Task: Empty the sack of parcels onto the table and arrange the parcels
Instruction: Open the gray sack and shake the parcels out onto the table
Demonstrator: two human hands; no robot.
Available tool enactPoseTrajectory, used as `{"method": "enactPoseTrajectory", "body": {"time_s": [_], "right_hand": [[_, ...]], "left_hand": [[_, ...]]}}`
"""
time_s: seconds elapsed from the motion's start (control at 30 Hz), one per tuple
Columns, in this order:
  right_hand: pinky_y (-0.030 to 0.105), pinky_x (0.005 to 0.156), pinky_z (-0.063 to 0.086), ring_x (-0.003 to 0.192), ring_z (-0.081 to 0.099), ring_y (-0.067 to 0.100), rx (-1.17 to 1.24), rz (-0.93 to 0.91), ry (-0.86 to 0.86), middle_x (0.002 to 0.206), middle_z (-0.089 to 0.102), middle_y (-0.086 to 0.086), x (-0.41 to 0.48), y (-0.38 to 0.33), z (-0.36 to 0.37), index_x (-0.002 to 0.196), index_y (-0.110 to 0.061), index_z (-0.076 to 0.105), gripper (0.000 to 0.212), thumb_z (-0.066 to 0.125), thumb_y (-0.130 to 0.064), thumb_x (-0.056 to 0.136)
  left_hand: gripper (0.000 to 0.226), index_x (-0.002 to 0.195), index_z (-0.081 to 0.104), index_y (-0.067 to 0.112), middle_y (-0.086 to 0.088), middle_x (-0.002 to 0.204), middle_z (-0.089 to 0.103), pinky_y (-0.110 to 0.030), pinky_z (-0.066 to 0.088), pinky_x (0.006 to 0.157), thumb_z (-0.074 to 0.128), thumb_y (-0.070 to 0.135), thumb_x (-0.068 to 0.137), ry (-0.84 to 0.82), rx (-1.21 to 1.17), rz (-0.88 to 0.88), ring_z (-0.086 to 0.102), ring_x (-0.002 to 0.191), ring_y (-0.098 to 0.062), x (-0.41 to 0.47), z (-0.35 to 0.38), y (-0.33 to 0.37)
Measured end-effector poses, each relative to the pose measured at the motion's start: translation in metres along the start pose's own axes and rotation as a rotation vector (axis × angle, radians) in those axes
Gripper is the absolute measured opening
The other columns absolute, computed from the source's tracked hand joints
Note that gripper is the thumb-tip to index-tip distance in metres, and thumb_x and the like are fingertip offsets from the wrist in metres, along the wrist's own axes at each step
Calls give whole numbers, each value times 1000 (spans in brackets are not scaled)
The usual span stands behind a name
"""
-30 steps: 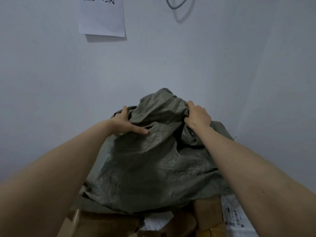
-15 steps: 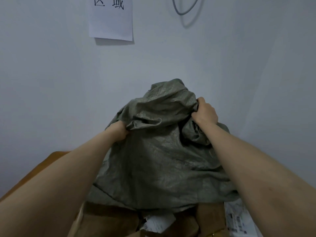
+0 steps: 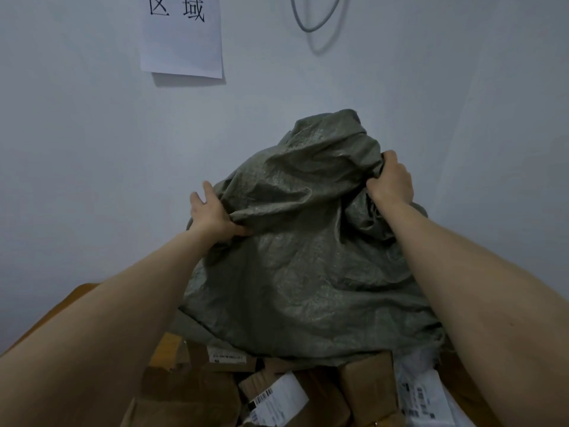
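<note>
Left hand (image 3: 212, 214) and right hand (image 3: 391, 184) each grip the sack (image 3: 292, 272) above parcels (image 3: 366, 385) on the brown table (image 3: 72, 300); the pale wall (image 3: 92, 155) behind carries a paper sign (image 3: 181, 41).

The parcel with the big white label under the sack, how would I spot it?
Find the grey-green sack held up in the middle of the view. Just below its lower edge lies a heap of brown parcels. Yours is the tilted parcel at bottom centre, the only brown one with a large white barcode label across its top.
</note>
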State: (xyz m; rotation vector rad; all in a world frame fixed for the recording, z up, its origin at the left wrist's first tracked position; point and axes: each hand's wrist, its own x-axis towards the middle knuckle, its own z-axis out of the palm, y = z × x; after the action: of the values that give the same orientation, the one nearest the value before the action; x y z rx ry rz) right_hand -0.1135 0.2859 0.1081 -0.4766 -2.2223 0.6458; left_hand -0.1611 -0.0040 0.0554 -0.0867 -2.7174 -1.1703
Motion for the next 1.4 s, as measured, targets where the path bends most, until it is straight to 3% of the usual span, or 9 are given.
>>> {"method": "enactPoseTrajectory", "body": {"time_s": [0.13, 0.33, 0.4, 0.47, 0.5, 0.57, 0.67, 0.97, 1.4], "right_hand": [[37, 73, 40, 109, 49, 36, 46, 0, -9, 117, 52, 20, -3, 8, 3, 125, -12, 42, 40, 50, -7, 86], [27, 71, 36, 90, 53, 25, 267, -52, -101, 98, 57, 12, -13, 34, 11, 114, -9, 50, 35, 47, 6, 83], [23, 62, 39, 84, 50, 19, 349, -64, -101, 82, 55, 1, -14, 40, 8, 109, -7, 53, 34, 48, 10, 80], [16, 55, 37, 81, 49, 17, 394, -57, -76, 73, 50, -7, -13, 44, 7, 106, -6, 55, 34, 48, 13, 78], [13, 54, 37, 80, 49, 17, 409, -50, -61, 72, 49, -9, -12, 46, 8, 105, -8, 55, 35, 48, 13, 78], [13, 52, 37, 79, 48, 17, 432, -44, -37, 73, 50, -7, -10, 48, 9, 101, -12, 53, 34, 48, 13, 78], [21, 61, 34, 83, 49, 16, 437, -35, 23, 86, 55, 2, -7, 51, 10, 106, -8, 54, 32, 49, 10, 80], [23, 72, 37, 90, 50, 17, 474, 21, 207, 97, 54, 6, 11, 56, -3, 114, -7, 51, 34, 47, 6, 82], [25, 69, 35, 88, 48, 19, 468, 111, 332, 97, 52, 6, 19, 65, -35, 112, -8, 48, 38, 40, 8, 78]], "left_hand": [[149, 144, -29, 32, -9, 156, -25, -53, 10, 117, 89, 44, 53, -134, 136, 56, -9, 145, -38, -2, 8, -3], [160, 141, -35, 26, -7, 158, -19, -50, 2, 119, 91, 47, 45, -110, 195, 110, -13, 145, -34, 16, 14, -11], [150, 147, -24, 27, -9, 159, 7, -46, 9, 118, 90, 42, 51, -137, 186, 137, 5, 146, -35, 22, 16, -8], [110, 150, 18, 25, -11, 147, 40, -42, 27, 113, 85, 39, 64, -197, 190, 145, 34, 136, -35, 25, 23, -1], [84, 141, 39, 23, -11, 138, 51, -43, 34, 109, 80, 42, 70, -187, 207, 133, 45, 128, -34, 26, 28, 1], [57, 126, 57, 23, -13, 129, 58, -47, 39, 105, 71, 48, 77, -118, 232, 66, 51, 120, -37, 33, 37, 8], [46, 127, 56, 16, -19, 130, 55, -47, 37, 107, 59, 39, 87, -85, 206, 31, 48, 121, -40, 40, 42, 22], [36, 133, 46, 13, -7, 123, 54, -32, 43, 89, 37, 9, 99, 21, -390, 119, 53, 104, -27, 42, 47, 68], [25, 122, 51, 18, -4, 108, 56, -39, 50, 91, 47, 16, 97, 45, -641, 205, 55, 99, -23, 31, 46, 118]]}}
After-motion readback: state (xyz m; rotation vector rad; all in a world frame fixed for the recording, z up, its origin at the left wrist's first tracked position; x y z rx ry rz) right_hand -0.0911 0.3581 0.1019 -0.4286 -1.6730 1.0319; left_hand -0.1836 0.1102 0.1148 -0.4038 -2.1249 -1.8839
